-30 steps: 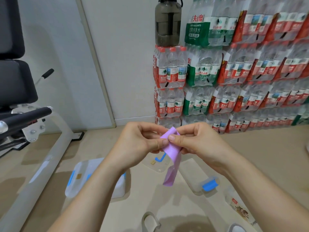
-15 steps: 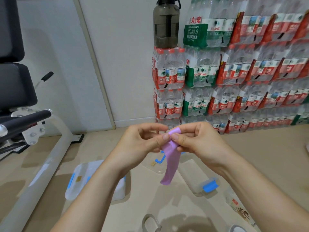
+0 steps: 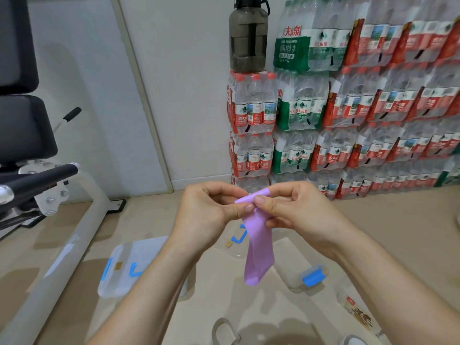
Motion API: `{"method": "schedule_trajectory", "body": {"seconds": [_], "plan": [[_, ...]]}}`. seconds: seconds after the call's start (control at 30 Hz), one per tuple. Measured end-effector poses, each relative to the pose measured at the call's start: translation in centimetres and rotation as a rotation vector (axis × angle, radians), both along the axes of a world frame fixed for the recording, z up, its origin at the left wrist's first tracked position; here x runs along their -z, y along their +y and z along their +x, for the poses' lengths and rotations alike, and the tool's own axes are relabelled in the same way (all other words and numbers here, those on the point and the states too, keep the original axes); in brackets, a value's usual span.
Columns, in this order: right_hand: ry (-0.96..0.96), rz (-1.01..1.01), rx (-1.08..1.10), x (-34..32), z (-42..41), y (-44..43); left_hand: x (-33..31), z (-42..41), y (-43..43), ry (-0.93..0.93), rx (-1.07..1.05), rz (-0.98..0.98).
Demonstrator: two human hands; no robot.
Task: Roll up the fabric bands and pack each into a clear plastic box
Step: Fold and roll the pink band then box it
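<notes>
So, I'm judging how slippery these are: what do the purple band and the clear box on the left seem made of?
The purple band looks like thin, matte fabric, possibly latex: it hangs limp in soft folds below the left hand and right hand pinching it. The clear box looks like rigid, translucent plastic with blue clips: its edges stay straight and its lid has a slight sheen.

Plain lilac band; clear boxes with blue clasps.

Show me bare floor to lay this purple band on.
Bare floor lies between the right hand and the bottle packs; more behind the left clear box, by the bench frame. Crowded under the purple band: a lid and the right clear box.
</notes>
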State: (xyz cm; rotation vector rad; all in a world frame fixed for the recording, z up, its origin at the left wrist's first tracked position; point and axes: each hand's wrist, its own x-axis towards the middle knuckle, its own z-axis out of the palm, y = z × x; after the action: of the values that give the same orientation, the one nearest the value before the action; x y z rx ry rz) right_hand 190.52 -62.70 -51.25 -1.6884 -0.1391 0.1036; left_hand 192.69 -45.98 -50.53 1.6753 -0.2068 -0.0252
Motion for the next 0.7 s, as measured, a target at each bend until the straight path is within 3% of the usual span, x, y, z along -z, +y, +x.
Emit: {"method": "schedule_trajectory", "body": {"seconds": [0.13,0.43,0.6,0.7], "plan": [[0.026,-0.027,0.038,0.4,0.3,-0.2,0.1,-0.1,0.0,-0.024,0.029,0.056],[0.162,-0.023,-0.157,0.5,0.4,-1.1,0.2,-0.2,1.1,0.03,0.488,0.225],[0.186,-0.015,-0.213,0.3,0.2,-1.3,0.0,-0.3,1.2,0.005,0.505,0.256],[0.152,-0.142,-0.215,0.2,0.1,-1.5,-0.3,-0.1,1.8,-0.017,0.461,0.297]]}}
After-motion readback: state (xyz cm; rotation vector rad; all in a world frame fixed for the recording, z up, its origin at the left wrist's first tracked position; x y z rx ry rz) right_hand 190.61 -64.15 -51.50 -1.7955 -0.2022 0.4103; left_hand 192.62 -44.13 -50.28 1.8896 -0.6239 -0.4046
